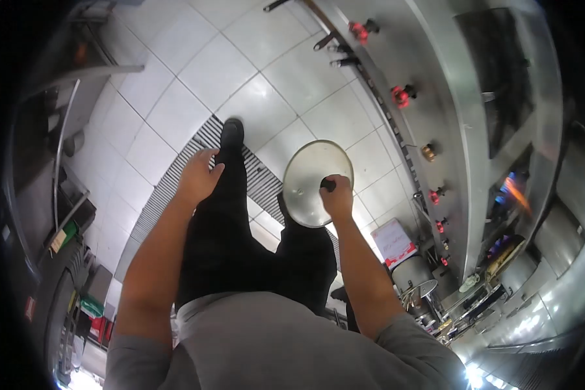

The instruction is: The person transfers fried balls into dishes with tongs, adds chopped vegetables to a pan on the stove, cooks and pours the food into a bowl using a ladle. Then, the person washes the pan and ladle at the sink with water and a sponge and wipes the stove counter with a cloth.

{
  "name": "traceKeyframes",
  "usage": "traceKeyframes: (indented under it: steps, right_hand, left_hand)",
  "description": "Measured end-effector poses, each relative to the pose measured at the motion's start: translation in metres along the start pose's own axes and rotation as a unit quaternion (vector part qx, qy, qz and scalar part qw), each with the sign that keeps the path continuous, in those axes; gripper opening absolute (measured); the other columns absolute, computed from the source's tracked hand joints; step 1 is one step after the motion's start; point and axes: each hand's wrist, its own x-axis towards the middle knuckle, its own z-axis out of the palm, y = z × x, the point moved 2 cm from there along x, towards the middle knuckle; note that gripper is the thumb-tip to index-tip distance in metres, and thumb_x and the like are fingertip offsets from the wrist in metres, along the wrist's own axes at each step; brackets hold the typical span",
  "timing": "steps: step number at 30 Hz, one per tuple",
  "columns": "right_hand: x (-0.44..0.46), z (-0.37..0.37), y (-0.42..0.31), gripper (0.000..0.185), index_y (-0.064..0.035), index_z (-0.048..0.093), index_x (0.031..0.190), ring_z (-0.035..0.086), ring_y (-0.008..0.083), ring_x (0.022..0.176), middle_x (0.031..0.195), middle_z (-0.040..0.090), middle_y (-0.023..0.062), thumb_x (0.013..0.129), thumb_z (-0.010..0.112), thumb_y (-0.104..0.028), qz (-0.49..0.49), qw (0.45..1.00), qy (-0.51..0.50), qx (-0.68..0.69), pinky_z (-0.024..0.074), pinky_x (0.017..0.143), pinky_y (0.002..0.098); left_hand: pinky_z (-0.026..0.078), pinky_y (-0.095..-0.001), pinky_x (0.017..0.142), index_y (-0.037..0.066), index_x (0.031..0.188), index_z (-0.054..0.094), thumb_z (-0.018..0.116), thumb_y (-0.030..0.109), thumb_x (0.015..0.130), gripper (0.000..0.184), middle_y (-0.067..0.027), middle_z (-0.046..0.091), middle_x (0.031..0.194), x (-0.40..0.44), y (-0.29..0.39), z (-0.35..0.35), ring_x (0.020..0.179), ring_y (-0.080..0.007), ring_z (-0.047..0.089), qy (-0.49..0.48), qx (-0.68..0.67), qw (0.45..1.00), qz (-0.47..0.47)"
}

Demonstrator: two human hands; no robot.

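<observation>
A round metal pot lid (303,188) hangs in front of my right thigh, its broad face turned up toward me. My right hand (338,196) is closed around the lid's black knob (328,184). Over on the other side, my left hand (199,175) swings free beside my left leg, holding nothing. Its thumb stands apart from the fingers, which are loosely bent and partly out of sight.
On the right runs a steel stove (435,117) with red valve knobs (402,96) and a burning flame (515,192). A metal pot (412,272) and a white-and-red box (394,243) stand beside it. A drain grate (175,175) crosses the tiled floor. Shelving lines the left.
</observation>
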Motion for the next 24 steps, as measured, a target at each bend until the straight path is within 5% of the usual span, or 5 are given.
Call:
traceKeyframes:
  steps: [12, 14, 17, 19, 24]
  right_hand:
    - [0.170, -0.048, 0.346, 0.034, -0.0063, 0.071, 0.104, 0.071, 0.0332, 0.091, 0.098, 0.074, 0.0161, 0.085, 0.067, -0.035, -0.030, 0.966, 0.147, -0.211, 0.0554, 0.084, 0.0410]
    - [0.208, -0.080, 0.374, 0.047, -0.0095, 0.070, 0.113, 0.072, 0.0347, 0.094, 0.101, 0.074, 0.0177, 0.095, 0.054, -0.050, 0.270, 0.870, 0.035, -0.412, 0.0564, 0.085, 0.0413]
    - [0.268, -0.080, 0.492, 0.062, -0.0106, 0.067, 0.123, 0.070, 0.0371, 0.104, 0.110, 0.072, 0.0220, 0.100, 0.037, -0.060, -0.030, 0.899, 0.341, -0.274, 0.0548, 0.092, 0.0442]
    - [0.262, -0.053, 0.345, 0.064, -0.0077, 0.064, 0.128, 0.064, 0.0391, 0.116, 0.121, 0.067, 0.0259, 0.097, 0.046, -0.061, 0.203, 0.898, -0.050, -0.388, 0.0511, 0.098, 0.0458]
    - [0.316, 0.056, 0.120, 0.062, -0.0062, 0.054, 0.134, 0.055, 0.0267, 0.117, 0.124, 0.057, 0.0125, 0.089, 0.075, -0.044, 0.203, 0.866, 0.031, 0.456, 0.0475, 0.099, 0.0490]
  left_hand:
    - [0.041, -0.0482, 0.107, 0.004, 0.126, 0.059, 0.071, 0.017, 0.086, 0.043, -0.0201, 0.058, 0.133, -0.017, -0.009, 0.076, 0.124, -0.0380, 0.054, -0.120, 0.119, 0.984, 0.064]
    - [0.040, -0.0481, 0.108, 0.004, 0.126, 0.059, 0.071, 0.017, 0.086, 0.043, -0.0197, 0.058, 0.133, -0.013, -0.017, 0.079, 0.125, -0.0376, 0.053, -0.143, 0.132, 0.980, 0.049]
    - [0.041, -0.0479, 0.107, 0.004, 0.125, 0.059, 0.071, 0.016, 0.084, 0.044, -0.0196, 0.057, 0.134, -0.010, -0.025, 0.082, 0.125, -0.0381, 0.053, -0.129, 0.111, 0.985, -0.007]
    - [0.041, -0.0477, 0.107, 0.003, 0.123, 0.060, 0.072, 0.016, 0.083, 0.044, -0.0196, 0.058, 0.133, -0.007, -0.020, 0.086, 0.125, -0.0382, 0.054, -0.139, 0.109, 0.984, -0.015]
    - [0.042, -0.0477, 0.105, 0.002, 0.121, 0.060, 0.073, 0.017, 0.080, 0.046, -0.0202, 0.059, 0.131, -0.003, -0.012, 0.083, 0.123, -0.0379, 0.055, -0.135, 0.113, 0.984, 0.027]
